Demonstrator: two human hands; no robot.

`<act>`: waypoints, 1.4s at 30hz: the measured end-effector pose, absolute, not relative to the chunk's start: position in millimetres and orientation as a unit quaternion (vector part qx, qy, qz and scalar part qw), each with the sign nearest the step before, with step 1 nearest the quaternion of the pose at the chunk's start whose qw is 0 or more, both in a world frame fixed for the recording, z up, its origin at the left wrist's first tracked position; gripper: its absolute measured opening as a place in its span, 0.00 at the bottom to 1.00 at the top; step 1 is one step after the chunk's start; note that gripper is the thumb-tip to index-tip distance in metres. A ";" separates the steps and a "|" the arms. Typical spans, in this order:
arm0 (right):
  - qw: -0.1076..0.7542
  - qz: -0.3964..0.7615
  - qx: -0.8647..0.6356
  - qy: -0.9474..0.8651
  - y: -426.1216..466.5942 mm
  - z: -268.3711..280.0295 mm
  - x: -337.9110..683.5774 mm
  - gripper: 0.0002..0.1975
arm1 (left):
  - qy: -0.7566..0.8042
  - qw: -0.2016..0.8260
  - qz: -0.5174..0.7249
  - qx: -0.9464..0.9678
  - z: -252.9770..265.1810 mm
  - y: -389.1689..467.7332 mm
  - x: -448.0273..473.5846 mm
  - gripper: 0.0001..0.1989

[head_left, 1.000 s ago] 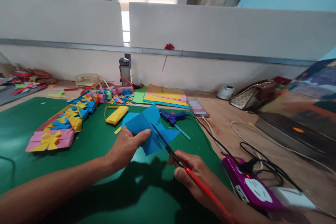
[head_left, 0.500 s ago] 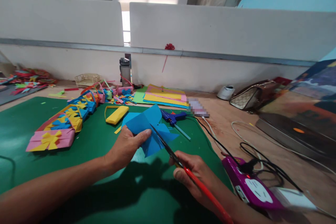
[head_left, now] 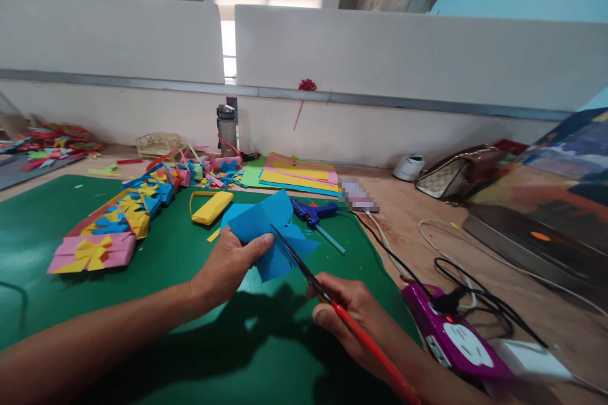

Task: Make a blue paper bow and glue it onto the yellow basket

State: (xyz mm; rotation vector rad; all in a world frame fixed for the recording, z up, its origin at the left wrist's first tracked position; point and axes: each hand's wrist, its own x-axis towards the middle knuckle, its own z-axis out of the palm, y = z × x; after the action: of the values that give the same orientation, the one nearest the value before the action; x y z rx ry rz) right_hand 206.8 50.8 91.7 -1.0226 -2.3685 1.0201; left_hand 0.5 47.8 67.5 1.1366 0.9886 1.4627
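Note:
My left hand (head_left: 237,259) pinches a creased sheet of blue paper (head_left: 256,221) between thumb and fingers, above the green mat (head_left: 199,342). My right hand (head_left: 344,307) grips red-handled scissors (head_left: 365,342), whose dark blades lie against the paper with the tips near my left thumb. Flaps of the blue sheet stick out to both sides of the blades. Just beyond the paper lies a blue glue gun (head_left: 313,210) with a glue stick showing. A small yellow paper bag (head_left: 212,207) lies to its left.
Decorated paper bags (head_left: 95,252) stand in a row on the left. Coloured paper sheets (head_left: 299,174) and a bottle (head_left: 227,130) are at the back. A purple power strip (head_left: 456,335) with cables, a phone (head_left: 358,194) and a handbag (head_left: 456,171) occupy the right.
The right-hand flap of the blue paper has shifted slightly left and the blades sit a little differently against it. Both hands stay in nearly the same place.

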 end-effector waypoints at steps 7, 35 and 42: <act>0.176 0.347 -0.357 -0.849 52.3 91.0 206.6 0.10 | 0.401 0.506 0.608 0.462 69.2 47.1 0.7 0.13; 0.003 0.082 -0.448 -0.890 57.6 89.5 195.8 0.19 | 0.370 0.545 0.671 0.341 98.7 44.7 -13.3 0.17; 0.188 0.210 -0.374 -0.883 53.1 101.7 191.6 0.06 | 0.364 0.622 0.601 0.345 86.3 24.7 10.3 0.18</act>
State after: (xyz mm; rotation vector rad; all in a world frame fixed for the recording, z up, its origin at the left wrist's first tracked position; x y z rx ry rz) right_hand 191.6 53.1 101.7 -1.0531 -2.4852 0.5894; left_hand 10.3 24.7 86.3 0.7929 0.8368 1.3796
